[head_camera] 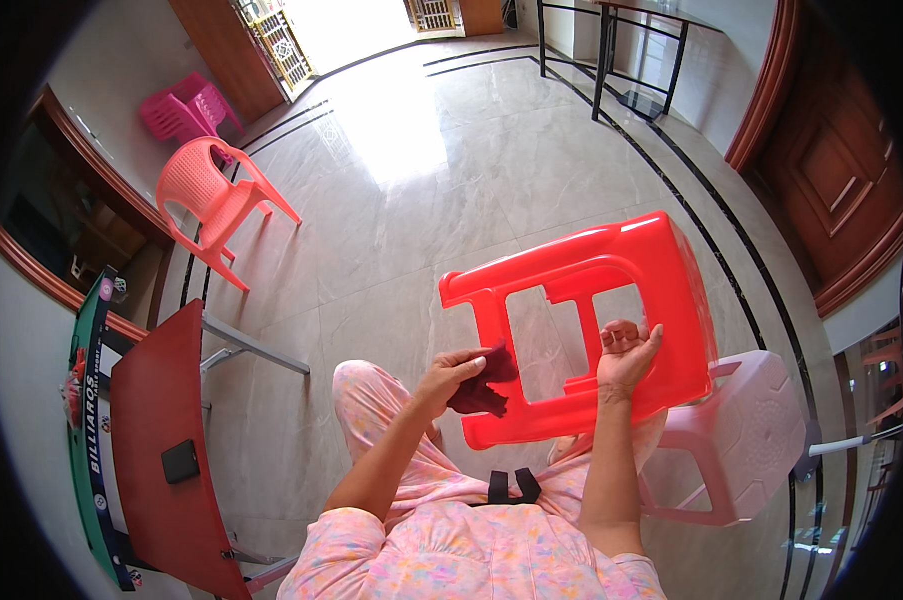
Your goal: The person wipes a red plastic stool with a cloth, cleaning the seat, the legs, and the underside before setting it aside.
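A bright red plastic stool (pixel 669 300) lies tipped on its side in front of my lap, its seat turned to the right and its legs pointing left. My left hand (pixel 447 379) pinches a dark maroon cloth (pixel 487 384) against the stool's lower leg frame. Over the stool's side, near the seat end, is my right hand (pixel 625 352), palm up with fingers loosely curled and thumb apart. Nothing shows in it. Whether its wrist or back rests on the stool I cannot tell.
A pale pink plastic stool (pixel 759 439) stands close at the right. To the left are a red-topped folding table (pixel 158 405) with a black flat object (pixel 179 461) and a tabletop billiards game (pixel 95 450). A coral plastic armchair (pixel 211 202) and stacked magenta chairs (pixel 188 109) stand beyond.
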`<state>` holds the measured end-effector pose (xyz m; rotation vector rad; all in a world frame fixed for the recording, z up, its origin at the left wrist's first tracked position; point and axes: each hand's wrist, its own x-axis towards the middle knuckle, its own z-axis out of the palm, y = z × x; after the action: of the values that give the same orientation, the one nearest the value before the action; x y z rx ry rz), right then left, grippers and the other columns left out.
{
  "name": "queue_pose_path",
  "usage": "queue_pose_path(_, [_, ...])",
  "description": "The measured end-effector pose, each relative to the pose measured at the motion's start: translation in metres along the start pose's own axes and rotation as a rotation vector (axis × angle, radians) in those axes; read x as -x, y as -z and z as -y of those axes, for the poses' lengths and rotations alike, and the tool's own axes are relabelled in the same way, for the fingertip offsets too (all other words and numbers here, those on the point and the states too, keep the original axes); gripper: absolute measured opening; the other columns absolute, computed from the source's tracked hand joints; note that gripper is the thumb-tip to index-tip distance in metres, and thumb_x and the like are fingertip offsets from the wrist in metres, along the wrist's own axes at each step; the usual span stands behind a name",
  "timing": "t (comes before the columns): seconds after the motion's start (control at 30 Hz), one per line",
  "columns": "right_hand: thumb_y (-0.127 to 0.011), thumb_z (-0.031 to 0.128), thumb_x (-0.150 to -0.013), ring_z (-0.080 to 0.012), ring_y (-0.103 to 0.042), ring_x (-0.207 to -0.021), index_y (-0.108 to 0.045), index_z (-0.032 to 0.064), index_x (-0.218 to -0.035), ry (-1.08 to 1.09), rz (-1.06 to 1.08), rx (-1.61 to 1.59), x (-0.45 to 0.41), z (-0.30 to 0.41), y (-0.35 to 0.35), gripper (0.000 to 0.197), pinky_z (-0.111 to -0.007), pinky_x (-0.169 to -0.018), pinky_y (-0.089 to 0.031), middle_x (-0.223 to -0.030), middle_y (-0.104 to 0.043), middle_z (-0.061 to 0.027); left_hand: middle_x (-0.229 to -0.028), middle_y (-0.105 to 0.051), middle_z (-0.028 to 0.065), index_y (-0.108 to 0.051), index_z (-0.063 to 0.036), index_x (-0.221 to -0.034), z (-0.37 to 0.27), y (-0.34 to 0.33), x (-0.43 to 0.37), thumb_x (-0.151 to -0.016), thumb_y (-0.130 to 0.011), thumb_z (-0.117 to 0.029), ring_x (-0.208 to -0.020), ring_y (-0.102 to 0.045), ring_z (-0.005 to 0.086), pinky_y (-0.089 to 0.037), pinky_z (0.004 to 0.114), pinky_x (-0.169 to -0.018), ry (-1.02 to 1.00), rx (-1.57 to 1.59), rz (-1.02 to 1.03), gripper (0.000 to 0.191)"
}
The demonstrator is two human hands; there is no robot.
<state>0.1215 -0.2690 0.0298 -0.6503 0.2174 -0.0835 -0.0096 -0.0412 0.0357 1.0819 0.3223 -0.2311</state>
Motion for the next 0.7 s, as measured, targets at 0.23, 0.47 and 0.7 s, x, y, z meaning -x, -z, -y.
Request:
queue_pose_path(0.23, [-0.039, 0.051, -0.085, -0.0165, -0.056, -0.057, -0.050, 0.0085, -0.094, 0.024, -0.016, -0.013, -0.004, 0.000, 0.003, 0.045, -0.027, -0.055, -0.043, -0.064, -0.060, -0.0073, -0.094, -0.062, 0.0100, -0.053, 0.0020, -0.111, -0.018, 0.010, -0.005, -0.087, -0.052, -0.018, -0.077, -0.062, 0.0168, -0.052, 0.029, -0.069, -0.187, 0.041, -0.074, 0.032])
queue_pose_path(0.47, [-0.040, 0.050, -0.086, -0.0166, -0.056, -0.057, -0.046, 0.0082, -0.102, 0.019, -0.010, -0.019, -0.004, -0.001, 0.004, 0.045, -0.027, -0.055, -0.044, -0.064, -0.061, -0.0077, -0.081, -0.062, 0.0097, -0.057, 0.0036, -0.097, -0.029, 0.028, -0.015, -0.087, -0.051, -0.018, -0.066, -0.061, 0.0156, -0.052, 0.027, -0.058, -0.259, 0.080, -0.223, 0.025])
queue_pose_path(0.7, [-0.044, 0.049, -0.084, -0.0174, -0.056, -0.062, -0.050, 0.0096, -0.095, 0.012, -0.007, -0.002, -0.001, -0.001, 0.004, 0.041, -0.030, -0.059, -0.043, -0.066, -0.060, -0.0064, -0.081, -0.062, 0.0112, -0.056, 0.0047, -0.099, -0.031, 0.025, -0.013, -0.084, -0.055, -0.016, -0.064, -0.062, 0.0180, -0.053, 0.029, -0.053, -0.226, 0.032, -0.299, 0.026])
